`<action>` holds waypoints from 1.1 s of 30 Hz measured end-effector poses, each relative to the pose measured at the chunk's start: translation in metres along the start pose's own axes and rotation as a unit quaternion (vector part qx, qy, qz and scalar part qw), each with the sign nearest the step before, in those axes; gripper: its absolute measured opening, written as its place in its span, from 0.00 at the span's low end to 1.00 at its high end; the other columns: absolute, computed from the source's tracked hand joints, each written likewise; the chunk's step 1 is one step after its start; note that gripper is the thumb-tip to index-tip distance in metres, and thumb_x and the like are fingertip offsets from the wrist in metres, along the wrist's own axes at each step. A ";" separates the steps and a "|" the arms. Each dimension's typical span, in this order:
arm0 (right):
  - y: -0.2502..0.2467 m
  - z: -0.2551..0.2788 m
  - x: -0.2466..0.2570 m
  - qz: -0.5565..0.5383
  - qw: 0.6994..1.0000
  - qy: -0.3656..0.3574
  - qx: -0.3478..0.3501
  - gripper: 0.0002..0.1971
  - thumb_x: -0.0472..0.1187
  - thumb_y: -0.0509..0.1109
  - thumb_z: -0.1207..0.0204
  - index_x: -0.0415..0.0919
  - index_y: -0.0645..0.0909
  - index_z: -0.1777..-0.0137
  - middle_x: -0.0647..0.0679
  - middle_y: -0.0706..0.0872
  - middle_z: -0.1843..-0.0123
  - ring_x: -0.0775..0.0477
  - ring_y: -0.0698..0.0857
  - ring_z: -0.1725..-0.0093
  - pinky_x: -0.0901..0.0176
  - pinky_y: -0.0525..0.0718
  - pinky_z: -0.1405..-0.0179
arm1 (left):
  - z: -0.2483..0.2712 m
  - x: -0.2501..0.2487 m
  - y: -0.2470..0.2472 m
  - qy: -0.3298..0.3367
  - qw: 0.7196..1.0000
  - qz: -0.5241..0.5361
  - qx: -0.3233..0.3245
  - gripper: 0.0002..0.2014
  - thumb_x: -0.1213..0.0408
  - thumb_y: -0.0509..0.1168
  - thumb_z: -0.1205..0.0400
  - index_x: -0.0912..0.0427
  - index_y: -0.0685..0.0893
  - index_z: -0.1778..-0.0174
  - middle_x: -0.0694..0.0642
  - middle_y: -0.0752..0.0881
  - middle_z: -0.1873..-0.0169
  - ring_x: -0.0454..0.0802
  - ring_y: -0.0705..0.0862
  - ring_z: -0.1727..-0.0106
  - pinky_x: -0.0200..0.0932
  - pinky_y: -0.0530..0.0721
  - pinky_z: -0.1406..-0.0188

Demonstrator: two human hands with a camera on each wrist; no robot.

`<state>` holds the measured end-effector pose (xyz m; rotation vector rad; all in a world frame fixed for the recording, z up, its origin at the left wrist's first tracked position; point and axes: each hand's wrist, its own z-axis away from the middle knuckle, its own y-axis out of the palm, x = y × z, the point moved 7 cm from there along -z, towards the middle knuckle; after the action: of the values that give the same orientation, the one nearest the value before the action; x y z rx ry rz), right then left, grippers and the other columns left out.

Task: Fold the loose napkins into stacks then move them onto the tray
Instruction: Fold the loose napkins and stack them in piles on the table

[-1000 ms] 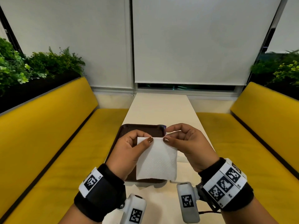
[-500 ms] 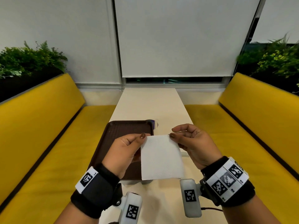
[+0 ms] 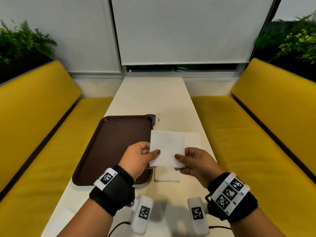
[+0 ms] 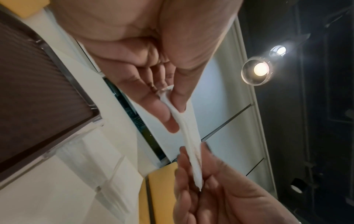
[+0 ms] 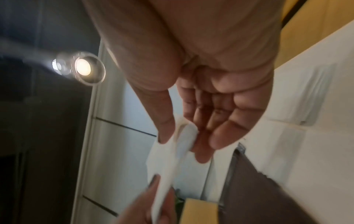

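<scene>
I hold one white napkin (image 3: 166,147) above the table, just right of the brown tray (image 3: 111,142). My left hand (image 3: 153,153) pinches its near left corner between thumb and fingers. My right hand (image 3: 178,157) pinches the near right corner the same way. The sheet extends away from me, nearly flat. In the left wrist view the napkin (image 4: 188,145) appears edge-on between both hands. The right wrist view shows the napkin (image 5: 182,145) pinched under my right thumb. A small folded white napkin stack (image 3: 167,177) lies on the table under my hands. The tray holds nothing.
Another flat napkin (image 3: 193,140) lies on the white table (image 3: 153,96) to the right of the held one. A small purple and white item (image 3: 156,119) sits at the tray's far right corner. Yellow benches (image 3: 256,125) flank the table on both sides.
The napkin hung down from its top corners; now it lies out flat away from me, held by its near corners. Both hands have come lower, to the right of the tray.
</scene>
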<state>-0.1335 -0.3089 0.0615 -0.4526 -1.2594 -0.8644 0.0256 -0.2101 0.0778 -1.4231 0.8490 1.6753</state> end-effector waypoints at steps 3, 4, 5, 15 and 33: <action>-0.013 -0.014 -0.015 0.026 0.999 -0.002 -0.025 0.05 0.32 0.73 0.22 0.34 0.81 0.59 0.47 0.87 0.70 0.42 0.87 0.68 0.58 0.84 0.68 | -0.018 0.019 0.006 -0.019 1.000 -0.013 -0.006 0.06 0.70 0.69 0.19 0.65 0.85 0.47 0.66 0.91 0.50 0.54 0.90 0.52 0.42 0.88 0.64; -0.017 -0.019 -0.019 0.030 0.999 0.002 -0.033 0.05 0.32 0.72 0.22 0.34 0.82 0.59 0.49 0.87 0.71 0.43 0.86 0.69 0.59 0.84 0.69 | -0.023 0.025 0.006 -0.024 0.999 -0.026 -0.012 0.06 0.69 0.69 0.18 0.64 0.84 0.47 0.66 0.90 0.50 0.54 0.89 0.52 0.42 0.88 0.65; -0.021 -0.024 -0.026 0.034 0.999 0.009 -0.041 0.05 0.32 0.72 0.21 0.34 0.82 0.59 0.49 0.86 0.72 0.44 0.86 0.70 0.59 0.84 0.70 | -0.027 0.031 0.005 -0.028 0.998 -0.043 -0.023 0.06 0.68 0.69 0.18 0.63 0.84 0.46 0.66 0.90 0.49 0.53 0.88 0.52 0.40 0.87 0.65; -0.047 -0.062 -0.098 0.089 0.987 0.113 -0.074 0.12 0.32 0.74 0.23 0.36 0.76 0.66 0.45 0.78 0.75 0.46 0.83 0.77 0.62 0.74 0.80 | -0.034 0.097 -0.028 -0.061 0.960 -0.264 -0.069 0.01 0.63 0.72 0.20 0.53 0.86 0.55 0.52 0.89 0.56 0.48 0.86 0.52 0.38 0.85 0.56; -0.041 -0.083 -0.113 0.350 0.925 0.109 -0.101 0.17 0.45 0.76 0.25 0.43 0.67 0.60 0.47 0.77 0.69 0.52 0.81 0.84 0.59 0.72 0.77 | -0.016 0.103 -0.041 -0.055 0.961 -0.263 -0.067 0.02 0.61 0.71 0.20 0.53 0.87 0.56 0.47 0.88 0.61 0.37 0.82 0.65 0.33 0.78 0.62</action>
<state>-0.1192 -0.3589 -0.0748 -0.8805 -0.7142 -0.4109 0.0598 -0.1905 -0.0271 -1.4685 0.2589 1.3974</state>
